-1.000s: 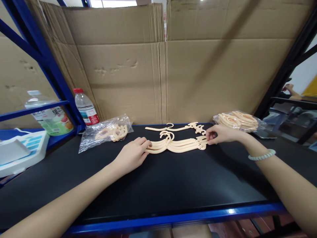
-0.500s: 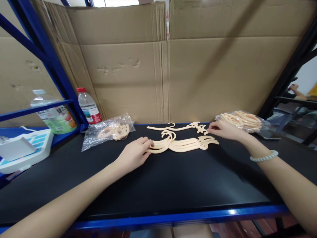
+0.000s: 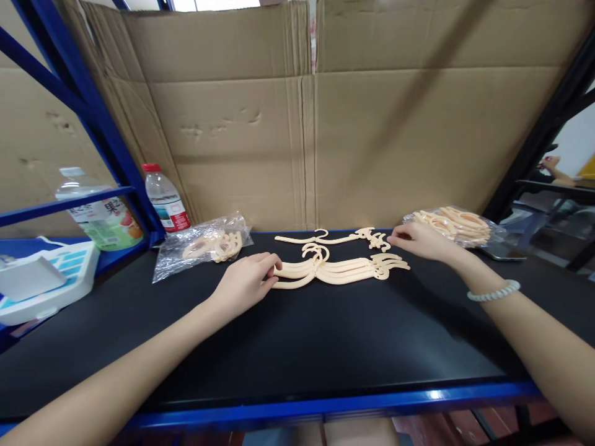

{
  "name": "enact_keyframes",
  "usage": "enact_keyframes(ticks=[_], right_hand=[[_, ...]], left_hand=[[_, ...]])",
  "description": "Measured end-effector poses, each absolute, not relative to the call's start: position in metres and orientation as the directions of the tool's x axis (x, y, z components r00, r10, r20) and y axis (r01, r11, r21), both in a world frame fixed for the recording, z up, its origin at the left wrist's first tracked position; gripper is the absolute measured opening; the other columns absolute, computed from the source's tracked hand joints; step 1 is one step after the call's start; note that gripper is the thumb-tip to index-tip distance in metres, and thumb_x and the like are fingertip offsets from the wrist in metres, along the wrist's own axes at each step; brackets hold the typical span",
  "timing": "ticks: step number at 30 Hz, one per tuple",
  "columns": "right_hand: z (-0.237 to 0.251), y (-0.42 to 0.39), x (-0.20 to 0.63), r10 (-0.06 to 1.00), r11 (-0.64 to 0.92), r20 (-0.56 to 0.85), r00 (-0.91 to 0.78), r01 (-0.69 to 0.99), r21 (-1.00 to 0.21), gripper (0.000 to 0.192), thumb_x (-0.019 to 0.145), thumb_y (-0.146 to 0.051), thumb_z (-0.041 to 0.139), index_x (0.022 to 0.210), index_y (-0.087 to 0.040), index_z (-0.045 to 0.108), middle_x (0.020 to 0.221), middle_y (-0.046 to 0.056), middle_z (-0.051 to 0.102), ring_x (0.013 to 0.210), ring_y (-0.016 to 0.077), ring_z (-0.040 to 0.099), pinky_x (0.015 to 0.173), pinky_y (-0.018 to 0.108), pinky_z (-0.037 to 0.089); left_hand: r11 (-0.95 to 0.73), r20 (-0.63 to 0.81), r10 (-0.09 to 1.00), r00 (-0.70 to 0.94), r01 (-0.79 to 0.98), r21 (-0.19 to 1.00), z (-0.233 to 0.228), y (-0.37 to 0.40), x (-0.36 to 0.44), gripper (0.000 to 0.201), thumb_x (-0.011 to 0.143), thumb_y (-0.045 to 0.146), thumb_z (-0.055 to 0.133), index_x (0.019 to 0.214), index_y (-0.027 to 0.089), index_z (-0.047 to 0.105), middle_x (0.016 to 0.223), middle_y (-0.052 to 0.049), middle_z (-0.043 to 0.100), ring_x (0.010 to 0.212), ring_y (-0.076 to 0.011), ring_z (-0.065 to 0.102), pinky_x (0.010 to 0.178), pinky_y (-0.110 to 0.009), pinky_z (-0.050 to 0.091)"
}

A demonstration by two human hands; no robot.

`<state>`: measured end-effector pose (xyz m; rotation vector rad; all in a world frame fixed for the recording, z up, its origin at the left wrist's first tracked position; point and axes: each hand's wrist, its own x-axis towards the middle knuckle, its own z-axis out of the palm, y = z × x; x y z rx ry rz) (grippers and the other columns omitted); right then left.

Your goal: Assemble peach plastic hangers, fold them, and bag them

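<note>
Several cream clothes hangers lie stacked flat on the black table, their hooks bunched at the middle and bone-like curved ends fanned out at the right. At the stack's left end is my left hand; its thumb and index finger are apart, close around the hanger tips without a firm hold. Behind the stack lies a single hanger with jagged bone-shaped parts at its right end. Just right of those parts, my right hand hovers with its fingers curled together and nothing visible in them.
A clear bag of cream parts lies at the left, another filled bag at the right. Two bottles, one red-capped and one larger, stand by the blue frame. A white device sits far left. Cardboard walls the back.
My left hand has slid a little left along the hanger ends, its index finger lifting. My right hand has drawn slightly clear of the bone-shaped parts. The hangers stay in place.
</note>
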<state>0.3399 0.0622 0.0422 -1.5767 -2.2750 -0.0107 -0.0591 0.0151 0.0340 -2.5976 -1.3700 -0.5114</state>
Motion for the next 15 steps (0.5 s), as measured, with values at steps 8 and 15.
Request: enact_keyframes(ticks=[8,15], right_hand=[[0.043,0.061,0.339,0.901,0.366,0.31,-0.303,0.915,-0.168,0.035,0.087,-0.044,0.042,0.068,-0.018,0.057,0.06,0.004,0.06,0.054,0.0164,0.052,0.053,0.029,0.034],[0.042,0.063,0.342,0.896,0.376,0.312,-0.316,0.913,-0.157,0.036,0.087,-0.044,0.042,0.069,-0.018,0.059,0.061,0.005,0.062,0.055,0.0166,0.053,0.053,0.029,0.035]], left_hand=[[-0.583,0.394,0.756,0.523,0.811,0.04,0.042,0.017,-0.065,0.008,0.078,0.014,0.048,0.082,0.02,0.05,0.078,0.0,0.058,0.072,-0.0174,0.057,0.059,-0.026,0.038],[-0.729,0.146,0.683,0.716,0.657,0.193,0.051,0.035,-0.088,0.047,0.078,0.035,0.063,0.12,0.021,0.047,0.122,-0.008,0.055,0.112,-0.0245,0.053,0.095,-0.035,0.042]])
